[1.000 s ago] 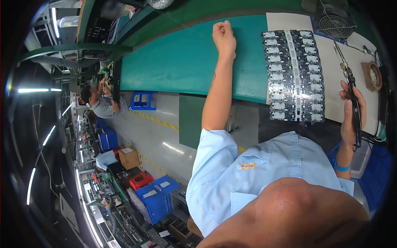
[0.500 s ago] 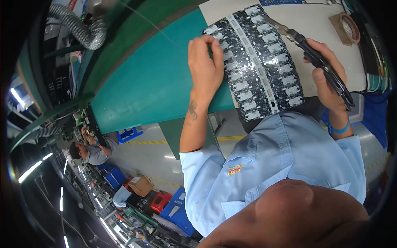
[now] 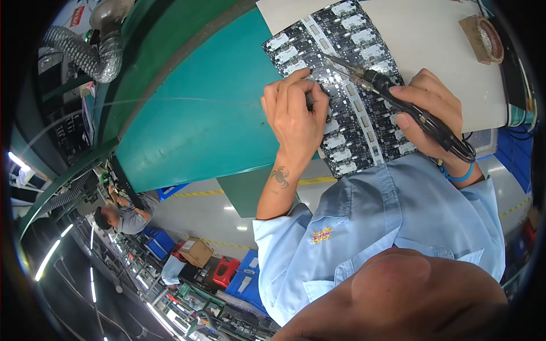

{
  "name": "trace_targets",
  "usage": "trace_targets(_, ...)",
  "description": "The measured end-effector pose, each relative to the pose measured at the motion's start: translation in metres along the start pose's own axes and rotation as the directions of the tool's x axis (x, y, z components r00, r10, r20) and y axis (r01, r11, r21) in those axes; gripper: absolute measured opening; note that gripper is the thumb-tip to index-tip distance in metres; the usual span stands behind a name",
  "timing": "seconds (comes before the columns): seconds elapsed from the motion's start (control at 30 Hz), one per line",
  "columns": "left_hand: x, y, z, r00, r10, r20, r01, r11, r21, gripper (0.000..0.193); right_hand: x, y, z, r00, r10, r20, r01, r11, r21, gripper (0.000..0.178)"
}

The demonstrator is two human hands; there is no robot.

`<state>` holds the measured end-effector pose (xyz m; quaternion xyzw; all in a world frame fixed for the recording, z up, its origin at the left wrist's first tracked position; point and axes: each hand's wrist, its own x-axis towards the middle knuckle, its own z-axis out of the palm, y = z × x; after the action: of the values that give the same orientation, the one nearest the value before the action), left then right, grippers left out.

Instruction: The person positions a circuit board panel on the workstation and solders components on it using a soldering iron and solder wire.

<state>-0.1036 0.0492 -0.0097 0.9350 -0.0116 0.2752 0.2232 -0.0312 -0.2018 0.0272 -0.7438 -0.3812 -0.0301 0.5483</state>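
A panel of dark circuit boards (image 3: 364,37), with silvery patches and a pale strip down its middle, lies before me. My right hand (image 3: 435,105) grips a black-handled soldering iron (image 3: 380,82) with a thin metal tube along its front. The iron's tip points left over the panel, close to my left fingers. My left hand (image 3: 296,116) is closed in a pinch at the panel's left side. A thin pale wire (image 3: 187,100) runs from the left to these fingers; its end is hidden by them.
The panel rests on a pale sheet (image 3: 438,34) over a green work mat (image 3: 199,113). A small brown holder (image 3: 480,40) stands at the far right. A silver flexible duct (image 3: 105,59) hangs at the upper left. Another person (image 3: 128,213) works farther off at the left.
The iron has come left and nearer, from the panel's far right edge to its middle. My left hand has moved right, farther over the panel. The view has shifted slightly.
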Motion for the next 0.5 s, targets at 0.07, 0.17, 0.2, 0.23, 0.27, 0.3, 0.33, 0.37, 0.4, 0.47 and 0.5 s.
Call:
trace_targets(0.07, -0.0002, -0.0007, 0.0009, 1.0, 0.002, -0.002, -0.002, 1.0, 0.014, 0.024, -0.0003, 0.0015, 0.0013, 1.0, -0.012, 0.009, 0.012, 1.0, 0.011, 0.035)
trace_targets(0.17, -0.0017, -0.0021, 0.002, 1.0, -0.01, 0.0, 0.01, 1.0, 0.011, 0.024, 0.0024, 0.0004, 0.0047, 1.0, -0.013, 0.021, 0.012, 1.0, 0.02, 0.035)
trace_targets(0.2, -0.0019, -0.0025, 0.0023, 1.0, -0.015, 0.001, 0.015, 1.0, 0.01, 0.024, 0.0036, -0.0002, 0.0057, 1.0, -0.015, 0.025, 0.014, 1.0, 0.023, 0.035)
trace_targets(0.23, -0.0019, -0.0027, 0.0025, 1.0, -0.019, 0.001, 0.019, 1.0, 0.009, 0.024, 0.0043, -0.0003, 0.0062, 0.999, -0.017, 0.029, 0.016, 1.0, 0.027, 0.035)
trace_targets(0.27, -0.0023, -0.0026, 0.0026, 1.0, -0.021, 0.0, 0.021, 1.0, 0.009, 0.024, 0.0041, -0.0002, 0.0066, 0.999, -0.016, 0.031, 0.015, 1.0, 0.028, 0.035)
trace_targets(0.3, -0.0025, -0.0024, 0.0027, 1.0, -0.015, -0.005, 0.015, 1.0, 0.01, 0.024, 0.0039, 0.0002, 0.0072, 0.999, -0.015, 0.042, 0.014, 1.0, 0.024, 0.035)
trace_targets(0.33, -0.0026, -0.0021, 0.0029, 1.0, -0.009, -0.01, 0.01, 1.0, 0.01, 0.024, 0.0036, 0.0006, 0.0078, 0.999, -0.013, 0.053, 0.012, 1.0, 0.02, 0.036)
trace_targets(0.37, -0.0026, -0.0017, 0.0031, 1.0, -0.004, -0.015, 0.004, 1.0, 0.011, 0.025, 0.0033, 0.0011, 0.0084, 0.998, -0.012, 0.064, 0.011, 1.0, 0.016, 0.036)
trace_targets(0.4, -0.0026, -0.0014, 0.0032, 1.0, 0.002, -0.021, -0.002, 1.0, 0.012, 0.025, 0.0031, 0.0016, 0.0089, 0.997, -0.01, 0.074, 0.009, 1.0, 0.013, 0.037)
trace_targets(0.47, -0.0012, -0.001, 0.0032, 1.0, 0.003, -0.017, -0.002, 1.0, 0.016, 0.025, 0.0033, 0.0022, 0.0095, 0.997, -0.005, 0.076, 0.004, 1.0, 0.016, 0.037)
trace_targets(0.5, -0.0005, -0.0007, 0.0031, 1.0, 0.004, -0.014, -0.004, 1.0, 0.02, 0.025, 0.0033, 0.0025, 0.0097, 0.997, 0.0, 0.077, -0.002, 1.0, 0.018, 0.037)
